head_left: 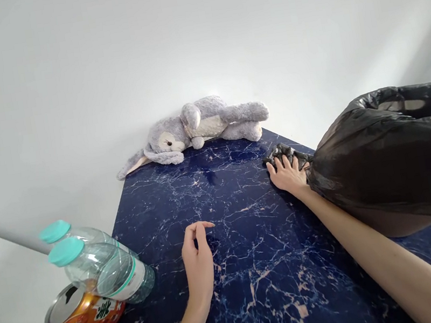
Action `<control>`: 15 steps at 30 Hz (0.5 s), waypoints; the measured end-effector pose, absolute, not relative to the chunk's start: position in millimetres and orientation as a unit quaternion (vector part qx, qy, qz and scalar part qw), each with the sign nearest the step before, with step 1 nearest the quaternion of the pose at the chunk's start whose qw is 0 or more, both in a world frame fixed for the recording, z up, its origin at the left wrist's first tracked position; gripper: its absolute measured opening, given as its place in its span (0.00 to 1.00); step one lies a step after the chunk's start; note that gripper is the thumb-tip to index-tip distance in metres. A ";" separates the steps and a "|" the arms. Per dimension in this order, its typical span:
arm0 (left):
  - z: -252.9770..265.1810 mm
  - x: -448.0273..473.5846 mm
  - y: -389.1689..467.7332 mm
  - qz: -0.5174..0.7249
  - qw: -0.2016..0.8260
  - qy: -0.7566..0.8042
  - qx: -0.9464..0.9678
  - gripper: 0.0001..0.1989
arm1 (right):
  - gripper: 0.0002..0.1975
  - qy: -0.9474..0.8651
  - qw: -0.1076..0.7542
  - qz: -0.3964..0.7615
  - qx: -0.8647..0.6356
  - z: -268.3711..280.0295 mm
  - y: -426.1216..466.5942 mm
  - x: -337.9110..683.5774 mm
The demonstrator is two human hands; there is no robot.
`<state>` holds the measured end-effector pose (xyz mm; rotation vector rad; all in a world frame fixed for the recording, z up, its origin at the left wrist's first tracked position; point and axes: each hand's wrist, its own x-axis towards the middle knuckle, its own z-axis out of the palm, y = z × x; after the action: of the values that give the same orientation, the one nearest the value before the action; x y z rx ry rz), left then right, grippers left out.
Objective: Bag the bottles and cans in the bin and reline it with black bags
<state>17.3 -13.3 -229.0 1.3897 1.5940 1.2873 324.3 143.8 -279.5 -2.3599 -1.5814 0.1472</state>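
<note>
Open room on the marbled blue tabletop (229, 197) stretches from your left hand (198, 257) toward twelve o'clock, its edges at ten and one; those fingers are loosely curled, partly opened. At three o'clock the black bag (365, 176) bulges, mouth gaping, its gathered end under your right hand's (289, 174) spread fingers. The plastic is thin, glossy, wrinkled; the plush rabbit (210, 125) at twelve is fuzzy, the bottles (133, 278) at nine clear, the cans (100, 311) at eight shiny.
</note>
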 end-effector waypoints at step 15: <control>-233.3 18.4 -10.5 0.491 0.348 0.559 0.571 0.20 | 0.37 -0.731 0.138 0.001 -0.668 -297.6 57.7 284.6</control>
<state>18.4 -10.5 -233.3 1.4798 1.4481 1.2721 284.6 57.7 -297.6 -1.9337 -2.1142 0.0033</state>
